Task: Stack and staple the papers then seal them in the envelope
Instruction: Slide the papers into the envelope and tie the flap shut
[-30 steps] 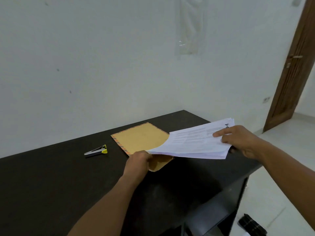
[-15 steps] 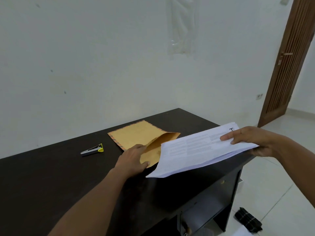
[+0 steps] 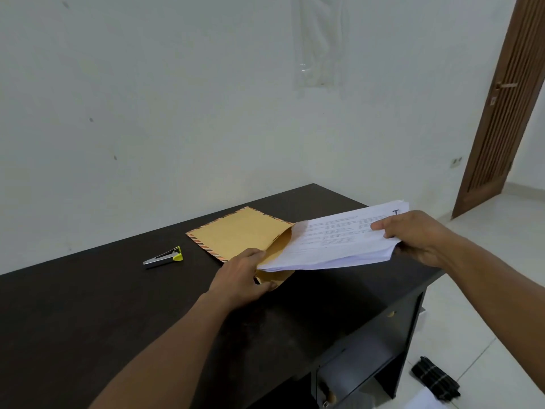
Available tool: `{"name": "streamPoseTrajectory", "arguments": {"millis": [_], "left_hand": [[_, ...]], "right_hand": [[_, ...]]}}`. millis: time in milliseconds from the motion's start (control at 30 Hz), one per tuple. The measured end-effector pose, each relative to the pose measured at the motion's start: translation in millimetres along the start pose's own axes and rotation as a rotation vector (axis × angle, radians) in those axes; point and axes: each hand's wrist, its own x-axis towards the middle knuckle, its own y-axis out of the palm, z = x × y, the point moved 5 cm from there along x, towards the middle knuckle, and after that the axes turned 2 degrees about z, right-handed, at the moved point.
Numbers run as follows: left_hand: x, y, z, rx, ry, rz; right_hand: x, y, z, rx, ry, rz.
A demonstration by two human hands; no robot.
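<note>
I am holding the envelope (image 3: 236, 234), a flat manila-brown paper rectangle with a striped red-and-dark border. It is lying on the matte, dark wooden desk (image 3: 88, 305), with its long axis running from far-left to near-right and its open mouth facing right. My left hand (image 3: 239, 278) is reaching in from the near side, palm down, with the thumb on top and the fingers curled round the near corner of the mouth, gripping it so the opening is gaping.

My right hand (image 3: 413, 234) is pinching the right end of the papers (image 3: 333, 243), thumb on top and fingers underneath. This is a stack of thin white printed sheets, slightly bowed. The stack is hanging just above the desk's right end, long axis running left to right, with its left edge sitting at the envelope's mouth. How far it is inside, I cannot tell.

A small metal stapler (image 3: 163, 257) with a yellow-green tip is lying on the desk left of the envelope, apart from it.
</note>
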Motion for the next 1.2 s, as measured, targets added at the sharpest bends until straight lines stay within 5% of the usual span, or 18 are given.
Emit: {"name": "streamPoseTrajectory", "arguments": {"millis": [267, 433, 533, 633, 967, 1200], "left_hand": [[1.2, -3.1, -17.4, -0.024, 0.066, -0.082], [-2.6, -4.1, -16.1, -0.026, 0.085, -0.098], [-2.7, -7.3, -5.8, -0.048, 0.073, -0.103], [-4.1, -8.8, -2.8, -0.06, 0.081, -0.108], [-14.6, -13.6, -7.3, -0.019, 0.114, -0.105], [-19.6, -16.7, -2.7, -0.017, 0.106, -0.089]], "right_hand": [[6.9, 57.4, -31.4, -0.023, -0.1, -0.058], [3.0, 101.7, -39.7, -0.051, 0.016, 0.159], [-12.5, 99.0, -27.7, -0.277, 0.052, 0.272], [-15.9, 94.0, -24.4, -0.413, -0.011, 0.176], [8.2, 152.9, -29.3, -0.131, 0.018, 0.013], [36.5, 200.5, -36.7, -0.197, 0.067, 0.201]]}}
